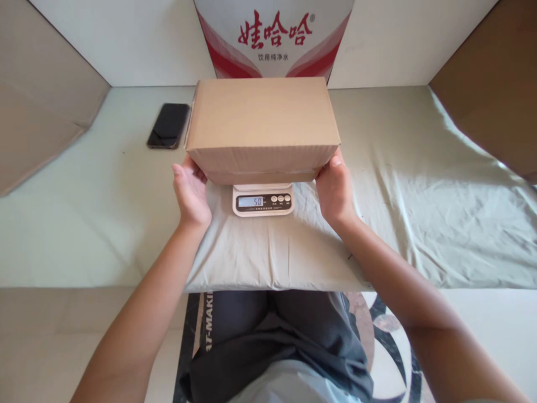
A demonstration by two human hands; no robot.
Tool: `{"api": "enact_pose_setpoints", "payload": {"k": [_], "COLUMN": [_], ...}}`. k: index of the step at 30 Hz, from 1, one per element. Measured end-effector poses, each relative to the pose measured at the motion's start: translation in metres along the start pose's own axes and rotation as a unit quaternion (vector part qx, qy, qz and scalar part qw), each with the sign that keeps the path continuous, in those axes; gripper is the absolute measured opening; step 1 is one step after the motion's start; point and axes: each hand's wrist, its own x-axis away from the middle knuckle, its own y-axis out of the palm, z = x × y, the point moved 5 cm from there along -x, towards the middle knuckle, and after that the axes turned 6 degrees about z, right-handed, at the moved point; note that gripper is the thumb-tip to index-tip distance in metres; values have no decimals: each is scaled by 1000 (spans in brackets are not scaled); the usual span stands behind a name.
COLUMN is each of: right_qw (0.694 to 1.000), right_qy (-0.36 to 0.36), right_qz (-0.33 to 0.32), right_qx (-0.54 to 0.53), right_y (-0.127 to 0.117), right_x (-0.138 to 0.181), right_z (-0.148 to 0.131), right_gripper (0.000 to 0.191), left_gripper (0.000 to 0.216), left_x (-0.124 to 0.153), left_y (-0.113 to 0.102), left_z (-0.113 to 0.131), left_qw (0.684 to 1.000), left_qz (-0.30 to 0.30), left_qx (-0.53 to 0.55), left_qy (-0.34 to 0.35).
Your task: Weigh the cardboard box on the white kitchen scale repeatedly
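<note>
A closed brown cardboard box [263, 115] sits over a small white digital scale [263, 214], hiding the scale's platform. The scale's lit display seems to read 50, with several round buttons beside it. At the box's lower left corner, my left hand [192, 190] supports it, fingers partly hidden beneath and thumb sticking out. My right hand [337, 187] grips the lower right corner, with its fingertips behind the box. Whether the box's weight rests fully on the scale, I cannot tell.
A black smartphone [168, 126] lies left of the box on a pale green cloth [104, 224]. Behind stands a white and red carton [274, 33] with Chinese lettering. Large cardboard panels rise at the left [46, 95] and right [495, 84]. The cloth-covered front edge is near my lap.
</note>
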Motion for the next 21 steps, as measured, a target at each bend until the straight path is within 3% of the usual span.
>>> {"api": "enact_pose_setpoints", "payload": {"k": [7, 13, 21], "right_qw": [1000, 999, 999], "right_qy": [10, 1, -2], "right_qz": [-9, -32, -18], "right_qx": [4, -11, -33], "right_y": [3, 6, 3], "right_x": [1, 4, 4], "right_z": [-4, -5, -11], "right_gripper": [75, 76, 70], "left_gripper": [99, 97, 70], "left_x": [2, 6, 3], "left_y": [1, 11, 22], "left_z": [2, 7, 37], "left_qw": [1000, 999, 997], "left_qz": [5, -28, -72], "left_qx": [6, 26, 26], "left_qy": [2, 0, -26]}}
